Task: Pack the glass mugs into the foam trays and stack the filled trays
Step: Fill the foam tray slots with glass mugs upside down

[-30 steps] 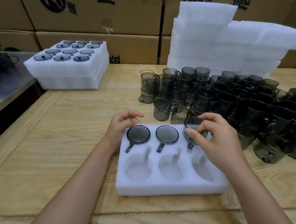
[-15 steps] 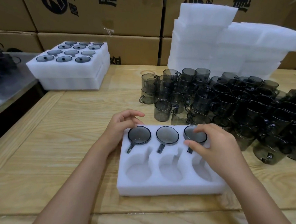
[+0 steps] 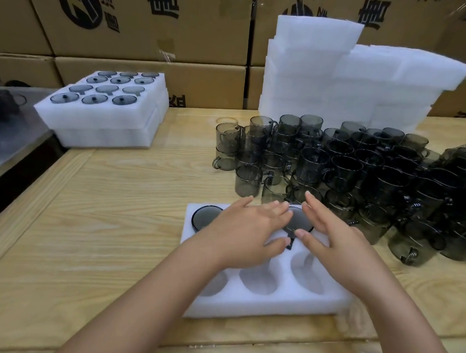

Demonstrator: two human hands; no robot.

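Showing two mugs (image 3: 206, 219), the foam tray (image 3: 259, 310) has three empty pockets (image 3: 258, 283)

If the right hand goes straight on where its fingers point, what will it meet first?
Probably the nearest loose glass mug just behind the foam tray; the right hand has its fingertips close to its rim, though height is unclear.

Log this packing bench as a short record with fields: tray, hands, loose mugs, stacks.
tray: front three pockets empty; left mug seated in back row; middle spot hidden
left hand: open, flat over back row
right hand: open, flat, at right mug
loose mugs: crowded behind the tray
filled trays: stacked, far left
empty foam: piled at back
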